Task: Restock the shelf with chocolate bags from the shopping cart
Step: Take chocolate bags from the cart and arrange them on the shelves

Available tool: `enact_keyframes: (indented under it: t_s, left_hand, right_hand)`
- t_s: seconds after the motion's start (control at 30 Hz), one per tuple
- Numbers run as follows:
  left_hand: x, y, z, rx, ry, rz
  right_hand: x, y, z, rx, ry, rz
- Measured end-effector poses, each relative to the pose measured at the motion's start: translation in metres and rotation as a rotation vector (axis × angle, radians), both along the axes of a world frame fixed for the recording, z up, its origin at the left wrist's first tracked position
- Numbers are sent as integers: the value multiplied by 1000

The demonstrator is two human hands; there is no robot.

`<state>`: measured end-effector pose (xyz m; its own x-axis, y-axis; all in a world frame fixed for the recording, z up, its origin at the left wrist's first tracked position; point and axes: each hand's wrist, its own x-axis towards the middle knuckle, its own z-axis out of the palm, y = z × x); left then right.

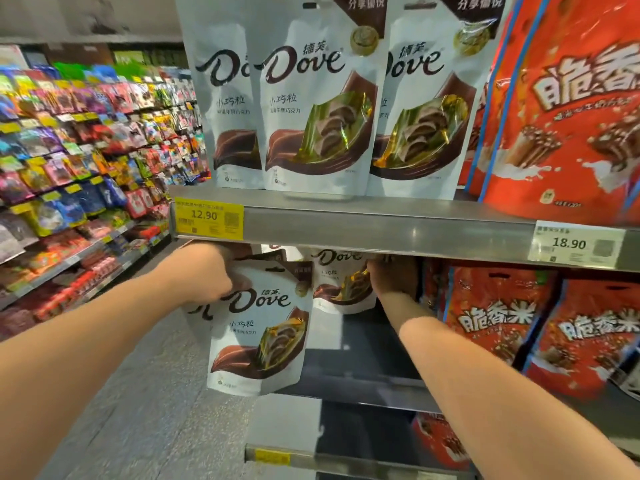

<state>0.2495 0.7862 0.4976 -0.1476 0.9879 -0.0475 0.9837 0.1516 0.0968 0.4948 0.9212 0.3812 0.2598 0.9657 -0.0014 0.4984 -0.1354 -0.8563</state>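
Arms outstretched; left hand (204, 271) grips front Dove bag (259, 334) corner; right hand (393, 275) grips rear Dove bag (337, 282).

Grey speckled floor (145, 417) at 7 o'clock, packed aisle shelving (86, 150) at 9 o'clock, dim grey wall (69, 15) at 11 o'clock.

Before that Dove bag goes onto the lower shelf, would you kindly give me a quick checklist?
1. Grip of left hand on top corner of front Dove bag: ok.
2. Hold of right hand on rear Dove bag: cannot tell, shadowed.
3. Bare lower shelf in front of the rear Dove bag: ok.
4. Label of the front Dove bag facing outward: ok.
5. Gap free of red bags: ok.
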Motion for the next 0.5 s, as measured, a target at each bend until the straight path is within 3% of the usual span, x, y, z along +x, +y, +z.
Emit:
enact_keyframes:
  t_s: [0.1,0.13,0.23,0.3,0.4,0.5]
  left_hand:
    - [3,-8,1,45,-51,-52]
    - [2,-9,2,50,-47,-66]
    - [2,-15,4,96,-15,-107]
    - [3,-21,5,113,-1,-120]
    - [-3,-26,6,147,-13,-181]
    - [-12,-31,5,140,-96,-233]
  right_hand:
    - [-18,-52,10,123,-325,-119]
    - [-24,-69,11,60,-275,-47]
    - [-42,-110,7,-248,213,398]
    - [-50,-128,4,-313,176,652]
    - [-55,-131,-5,-185,-43,591]
    - [-48,-121,-2,-161,33,460]
